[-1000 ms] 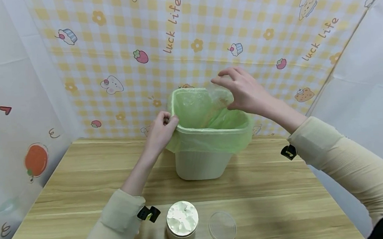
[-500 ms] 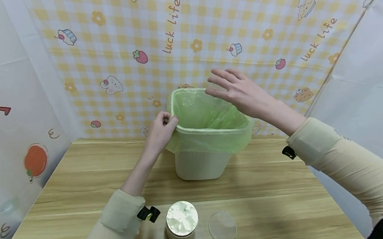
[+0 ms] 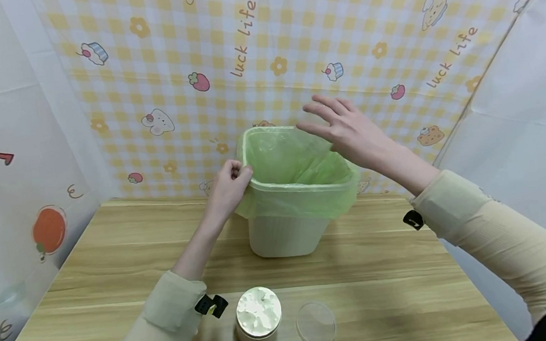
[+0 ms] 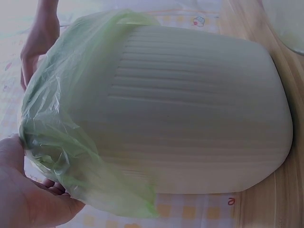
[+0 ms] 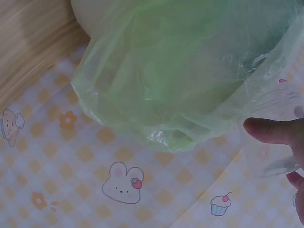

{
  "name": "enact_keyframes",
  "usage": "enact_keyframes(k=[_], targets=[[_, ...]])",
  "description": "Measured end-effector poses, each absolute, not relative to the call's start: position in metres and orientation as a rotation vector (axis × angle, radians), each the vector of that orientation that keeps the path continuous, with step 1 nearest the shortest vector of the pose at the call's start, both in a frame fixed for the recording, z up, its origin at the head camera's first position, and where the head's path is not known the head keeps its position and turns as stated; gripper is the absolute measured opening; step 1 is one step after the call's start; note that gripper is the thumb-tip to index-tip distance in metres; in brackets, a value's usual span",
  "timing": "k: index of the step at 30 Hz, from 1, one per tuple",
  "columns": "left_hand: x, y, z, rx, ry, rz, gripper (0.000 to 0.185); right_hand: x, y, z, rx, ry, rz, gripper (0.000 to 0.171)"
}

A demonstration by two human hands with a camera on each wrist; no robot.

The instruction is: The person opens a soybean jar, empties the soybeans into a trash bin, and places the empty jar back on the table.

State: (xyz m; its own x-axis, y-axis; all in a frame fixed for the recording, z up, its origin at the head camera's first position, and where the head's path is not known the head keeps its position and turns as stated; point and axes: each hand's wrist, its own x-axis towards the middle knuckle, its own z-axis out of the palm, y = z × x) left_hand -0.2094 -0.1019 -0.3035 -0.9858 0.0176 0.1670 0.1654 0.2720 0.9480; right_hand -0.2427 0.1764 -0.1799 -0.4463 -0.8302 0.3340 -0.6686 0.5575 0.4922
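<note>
A pale waste bin [image 3: 283, 234] lined with a thin green bin bag [image 3: 300, 203] stands upright at the back of the table. My left hand [image 3: 228, 188] grips the bag-covered rim at the left corner, thumb on top. In the left wrist view that hand [image 4: 28, 194] is at the bag's folded-over edge. Over the bin's right side is my right hand [image 3: 347, 131]. The right wrist view shows its thumb [image 5: 270, 130] against a clear plastic cup [image 5: 266, 156], with fingers on the other side. In the head view the hand mostly hides the cup.
A short round tin [image 3: 259, 318] with a pale, shiny top stands near the table's front. Right of it lies a clear round lid [image 3: 316, 325]. Behind the bin hangs a yellow checked cloth [image 3: 223, 50], with white sheets at both sides.
The right hand tipped the clear cup further over the bin, its fingers spreading and the cup turning out of sight; then it shifted slightly. The left hand stayed on the rim.
</note>
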Motion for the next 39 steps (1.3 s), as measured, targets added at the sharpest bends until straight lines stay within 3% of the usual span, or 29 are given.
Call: enact_keyframes(k=[20,31,39], targets=[[-0.211,-0.098,-0.305,-0.175,-2.404,-1.830,0.036,-0.234,0.192,-0.191,1.102,-2.206,-0.281,0.083],[-0.211,-0.097,-0.306,-0.192,-2.389,-1.840,0.037,-0.216,0.224,-0.191,0.697,-2.436,0.525,0.093],[-0.211,-0.099,-0.307,-0.166,-2.399,-1.802,0.039,-0.182,0.255,-0.195,0.335,-2.524,1.083,0.080]])
